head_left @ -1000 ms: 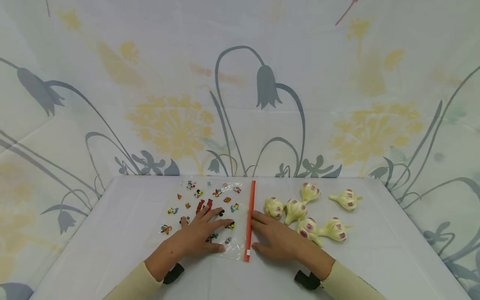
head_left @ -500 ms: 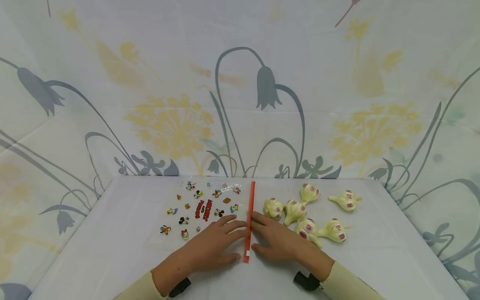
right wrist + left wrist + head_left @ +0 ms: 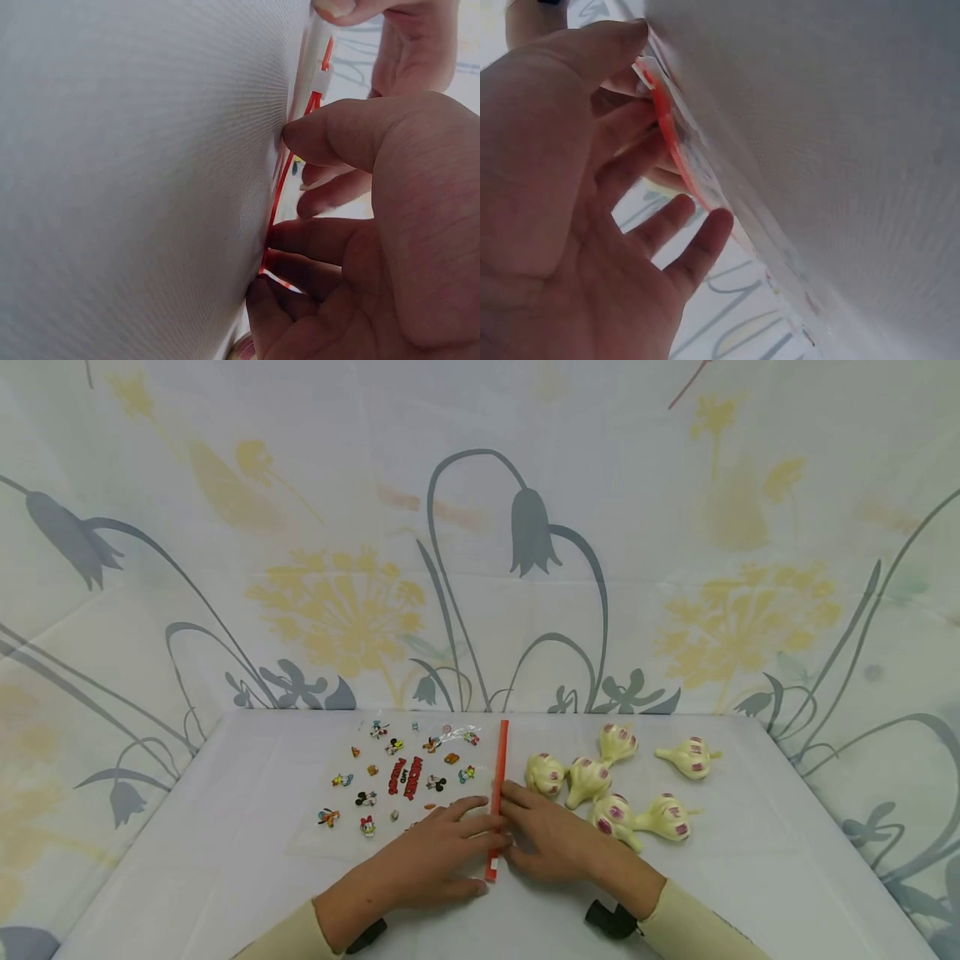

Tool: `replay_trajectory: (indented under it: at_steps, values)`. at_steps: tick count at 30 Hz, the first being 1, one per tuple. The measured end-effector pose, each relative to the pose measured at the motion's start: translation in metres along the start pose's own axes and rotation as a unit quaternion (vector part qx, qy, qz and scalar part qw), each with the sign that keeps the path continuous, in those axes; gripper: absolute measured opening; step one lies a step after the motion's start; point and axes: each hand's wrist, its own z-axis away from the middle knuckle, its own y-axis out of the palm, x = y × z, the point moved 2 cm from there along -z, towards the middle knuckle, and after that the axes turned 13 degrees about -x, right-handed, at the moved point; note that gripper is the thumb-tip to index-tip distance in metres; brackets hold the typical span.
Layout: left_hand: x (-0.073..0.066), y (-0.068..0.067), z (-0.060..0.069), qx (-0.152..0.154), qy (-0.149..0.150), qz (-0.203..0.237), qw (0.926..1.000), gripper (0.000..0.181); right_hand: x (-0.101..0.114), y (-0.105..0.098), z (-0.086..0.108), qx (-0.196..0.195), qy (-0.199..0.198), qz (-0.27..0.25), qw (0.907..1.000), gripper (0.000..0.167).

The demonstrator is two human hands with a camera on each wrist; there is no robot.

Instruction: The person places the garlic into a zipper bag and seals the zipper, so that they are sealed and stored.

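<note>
Head view: the left hand (image 3: 435, 857), fingers loosely extended, reaches across the red strip (image 3: 500, 760) of the clear bag (image 3: 408, 779), flat left of the garlic bulbs (image 3: 588, 781); the right hand (image 3: 551, 831), fingers relaxed, touches the strip's right edge, apparently steadying it.

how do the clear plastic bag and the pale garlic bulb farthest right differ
The clear, flat plastic bag is see-through with colourful prints; the pale, rounded garlic bulb is opaque with purple patches. The bag is larger than the bulb. The left hand and right hand are at the bag's red strip, while the bulb lies apart from them. Both things rest on the white table.
</note>
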Motion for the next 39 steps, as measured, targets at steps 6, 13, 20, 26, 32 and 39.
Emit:
replay_trajectory:
  at_steps: [6, 13, 20, 26, 32, 39]
  values:
    - [-0.001, 0.003, -0.003, -0.019, 0.01, -0.069, 0.9974, 0.054, 0.0, 0.0, 0.001, 0.006, 0.008, 0.003, 0.9999, 0.068]
    - [-0.003, 0.001, -0.003, -0.015, 0.002, -0.103, 0.9946, 0.061, -0.001, 0.001, 0.001, 0.003, 0.007, -0.003, 1.0, 0.07]
    - [-0.006, 0.0, -0.003, -0.009, -0.01, -0.149, 0.9887, 0.066, 0.0, 0.0, 0.001, 0.004, -0.002, -0.003, 1.0, 0.069]
    - [-0.01, 0.001, -0.002, 0.014, -0.046, -0.135, 0.9897, 0.069, 0.001, -0.001, 0.001, 0.012, 0.013, -0.002, 0.9998, 0.071]
    - [-0.015, 0.002, -0.001, 0.054, -0.085, -0.111, 0.9887, 0.077, 0.001, -0.001, 0.001, 0.01, 0.008, 0.004, 0.9999, 0.071]
    - [-0.015, 0.007, 0.0, 0.05, -0.086, -0.143, 0.9848, 0.075, 0.001, -0.001, 0.002, 0.007, -0.004, 0.01, 0.9999, 0.07]
